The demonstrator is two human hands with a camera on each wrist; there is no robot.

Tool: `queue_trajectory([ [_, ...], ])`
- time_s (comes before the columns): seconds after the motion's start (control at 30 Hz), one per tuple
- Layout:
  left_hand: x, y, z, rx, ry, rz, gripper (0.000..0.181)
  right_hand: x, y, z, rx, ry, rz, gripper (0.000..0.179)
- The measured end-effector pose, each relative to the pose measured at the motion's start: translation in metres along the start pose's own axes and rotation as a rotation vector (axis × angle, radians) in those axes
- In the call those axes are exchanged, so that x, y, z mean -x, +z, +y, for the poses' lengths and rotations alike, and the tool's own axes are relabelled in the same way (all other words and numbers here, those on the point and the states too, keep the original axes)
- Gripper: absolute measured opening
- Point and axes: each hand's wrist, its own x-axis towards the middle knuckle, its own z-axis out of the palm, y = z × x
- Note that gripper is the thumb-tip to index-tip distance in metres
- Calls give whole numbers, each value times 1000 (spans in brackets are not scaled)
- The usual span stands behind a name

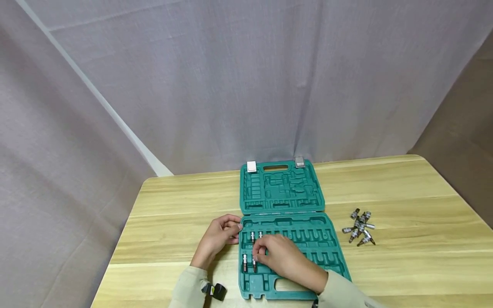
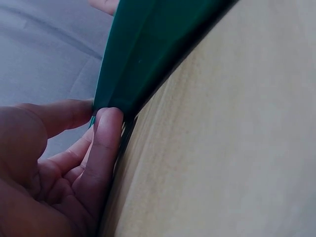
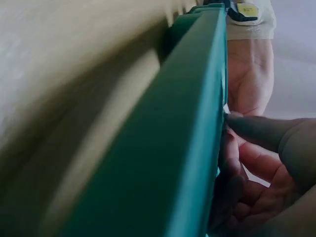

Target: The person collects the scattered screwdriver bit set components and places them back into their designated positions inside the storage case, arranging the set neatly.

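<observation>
A green moulded tool case (image 1: pixel 285 295) lies open on the table, its lid (image 1: pixel 321 196) folded back flat. My right hand (image 1: pixel 281 254) is over the left part of the lower tray, thumb and forefinger pinching a bit socket (image 1: pixel 254 268) in a slot of the lower row. Beside that piece sits another bit socket (image 1: pixel 245 263); two more stand in the upper row, partly behind my fingers. In the right wrist view the case wall (image 3: pixel 163 148) hides the held piece. My left hand (image 1: pixel 217 237) holds the case's left edge, fingertips against its side wall (image 2: pixel 133 64).
A loose pile of several bit sockets (image 1: pixel 360 226) lies on the wooden table (image 1: pixel 404 188) to the right of the case. Two metal latches (image 1: pixel 251 167) stick up at the lid's far edge. A grey curtain (image 1: pixel 231 85) hangs behind the table.
</observation>
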Motion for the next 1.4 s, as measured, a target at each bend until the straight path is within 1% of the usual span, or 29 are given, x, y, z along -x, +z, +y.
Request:
queue_trajectory([
  [0.1, 0, 1, 0, -5, -3, -1, 27, 3, 0, 2, 23, -19, -3, 16],
  [0.27, 0, 0, -1, -17, 0, -3, 27, 5, 1, 2, 44, -39, -6, 24],
  [0.47, 0, -1, -1, -21, -10, 2, 26, 8, 5, -2, 115, -68, 20, 22],
  [0.57, 0, 0, -1, -17, -9, 2, 26, 10, 6, -3, 129, -70, 41, 22],
  [0.63, 0, 1, -1, -14, -5, 1, 27, 10, 6, -3, 125, -64, 54, 22],
  [0.87, -1, 1, -1, -6, -1, -9, 28, 8, 3, -3, 36, -29, 96, 15],
  [0.93, -1, 1, 0, -14, 8, -12, 27, 7, 1, -3, 40, -28, 103, 14],
  [1.1, -2, 0, 2, -39, 26, -10, 26, 4, -1, -4, 49, -1, 88, 16],
  [1.27, -1, -1, 2, -42, 16, -7, 26, 4, 0, -6, 50, 26, 58, 20],
  [1.4, 0, -1, 0, -34, 6, -3, 26, 6, 2, -7, 102, 8, 34, 22],
])
